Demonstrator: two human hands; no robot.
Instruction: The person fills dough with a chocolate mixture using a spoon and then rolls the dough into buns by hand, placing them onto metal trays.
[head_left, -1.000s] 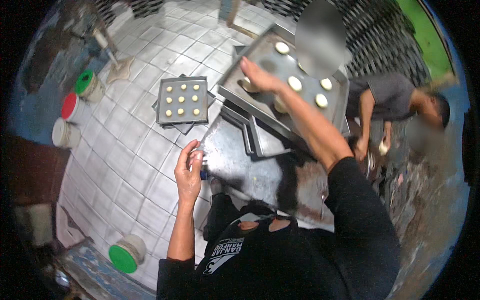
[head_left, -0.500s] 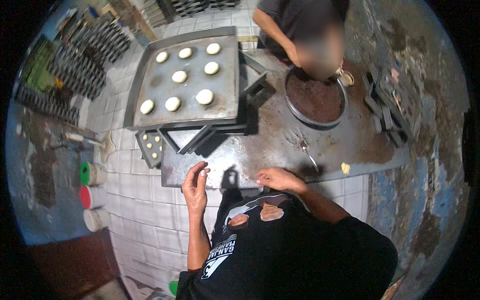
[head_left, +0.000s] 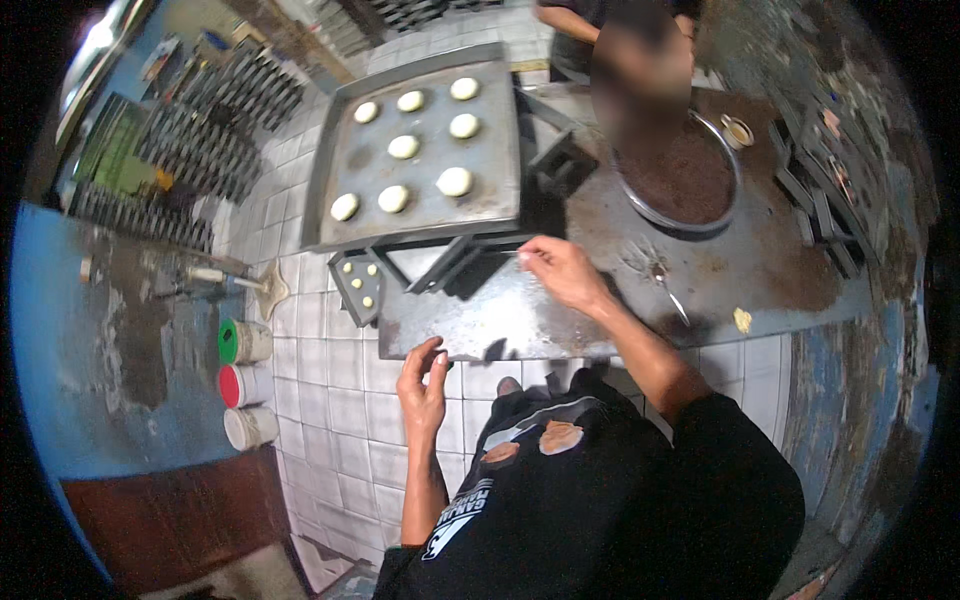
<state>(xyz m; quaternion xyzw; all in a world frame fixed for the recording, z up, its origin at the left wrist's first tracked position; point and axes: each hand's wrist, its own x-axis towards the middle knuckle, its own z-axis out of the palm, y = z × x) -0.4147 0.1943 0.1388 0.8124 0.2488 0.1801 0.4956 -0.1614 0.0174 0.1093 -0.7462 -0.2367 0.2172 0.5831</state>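
Observation:
My left hand (head_left: 423,386) hovers at the near edge of the metal table (head_left: 470,325). Its fingers curve, the thumb stands apart, and it holds nothing I can see. My right hand (head_left: 563,272) is over the table, fingers loosely bent and pointing left, with nothing visible in them. Closest to it is the near right corner of a large square baking tray (head_left: 430,165), raised on dark metal frames (head_left: 437,268). Pale round dough pieces (head_left: 403,147) sit apart on that tray. A spoon (head_left: 676,302) lies on the table right of my right hand.
Across the table a person (head_left: 572,22) leans over a round pan of dark brown crumbly filling (head_left: 685,180). A small cup (head_left: 737,132) and metal frames (head_left: 815,205) are to the right. A yellow lump (head_left: 742,320) lies near the edge. Lidded buckets (head_left: 245,385) stand at left.
My right hand has moved forward from the table's near edge toward the tray. My left hand keeps its curved shape. The view has shifted, and the other person's arm has drawn back from the pan.

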